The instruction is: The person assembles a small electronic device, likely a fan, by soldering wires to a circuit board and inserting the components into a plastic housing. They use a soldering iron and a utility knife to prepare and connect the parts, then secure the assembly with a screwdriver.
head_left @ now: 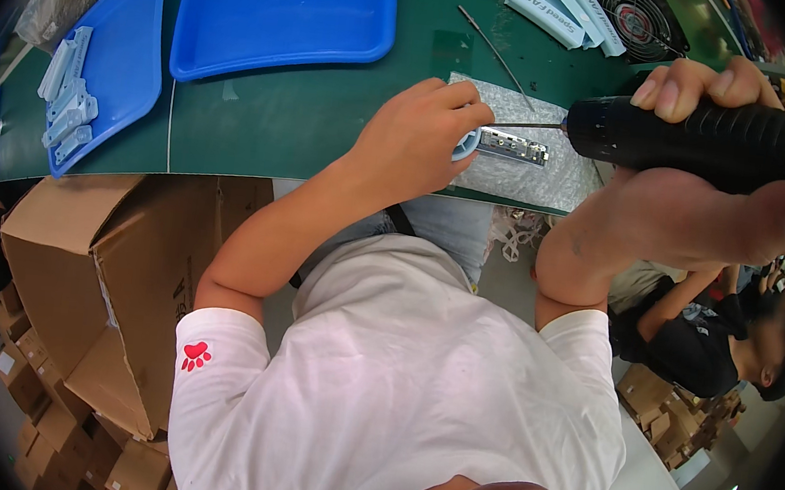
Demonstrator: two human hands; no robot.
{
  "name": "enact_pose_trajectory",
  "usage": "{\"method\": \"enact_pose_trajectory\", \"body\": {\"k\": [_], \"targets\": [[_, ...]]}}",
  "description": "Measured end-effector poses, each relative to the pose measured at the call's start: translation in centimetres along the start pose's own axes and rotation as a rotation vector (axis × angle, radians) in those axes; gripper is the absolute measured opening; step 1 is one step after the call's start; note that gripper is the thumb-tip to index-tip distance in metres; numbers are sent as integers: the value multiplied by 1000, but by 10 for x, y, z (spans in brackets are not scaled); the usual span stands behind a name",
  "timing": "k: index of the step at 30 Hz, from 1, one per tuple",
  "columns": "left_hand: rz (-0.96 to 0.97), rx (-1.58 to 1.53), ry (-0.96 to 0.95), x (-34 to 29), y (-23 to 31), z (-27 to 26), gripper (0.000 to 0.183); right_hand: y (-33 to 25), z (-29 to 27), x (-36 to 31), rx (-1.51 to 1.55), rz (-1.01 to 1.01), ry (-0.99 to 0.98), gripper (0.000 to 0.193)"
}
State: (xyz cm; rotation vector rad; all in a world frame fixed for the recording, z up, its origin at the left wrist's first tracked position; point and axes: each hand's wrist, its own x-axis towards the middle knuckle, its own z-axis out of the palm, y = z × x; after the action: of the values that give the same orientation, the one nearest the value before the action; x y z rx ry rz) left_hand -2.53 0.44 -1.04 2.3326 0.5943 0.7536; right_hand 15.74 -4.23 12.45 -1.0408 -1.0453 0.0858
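Observation:
My right hand (700, 194) grips a black electric screwdriver (696, 139), laid nearly level. Its long thin bit (529, 125) points left and reaches my left hand (427, 135). The fingers of that hand are closed on a light-blue plastic casing (465, 145), mostly hidden behind them. From the casing a narrow circuit board (515, 147) with metal parts sticks out to the right, above a sheet of bubble wrap (550, 182). Whether the bit tip sits on a screw is hidden by my fingers.
On the green table (271, 129) stand a blue tray (287, 18) and another blue tray (125, 78) with several light-blue casings (70, 105). A loose metal rod (496, 52), more casings (566, 16) and a black fan (636, 21) lie beyond. An open cardboard box (115, 284) stands below left.

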Motion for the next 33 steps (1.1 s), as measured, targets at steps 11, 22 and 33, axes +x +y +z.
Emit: {"method": "enact_pose_trajectory", "body": {"k": [11, 22, 33], "targets": [[-21, -31, -2, -1, -1, 0, 34, -2, -15, 8, 260, 58, -65, 105], [-46, 4, -41, 1, 3, -2, 35, -7, -12, 13, 225, 100, -30, 97], [-41, 2, -16, 1, 3, 0, 35, -2, -15, 9, 302, 79, -89, 93]]}}
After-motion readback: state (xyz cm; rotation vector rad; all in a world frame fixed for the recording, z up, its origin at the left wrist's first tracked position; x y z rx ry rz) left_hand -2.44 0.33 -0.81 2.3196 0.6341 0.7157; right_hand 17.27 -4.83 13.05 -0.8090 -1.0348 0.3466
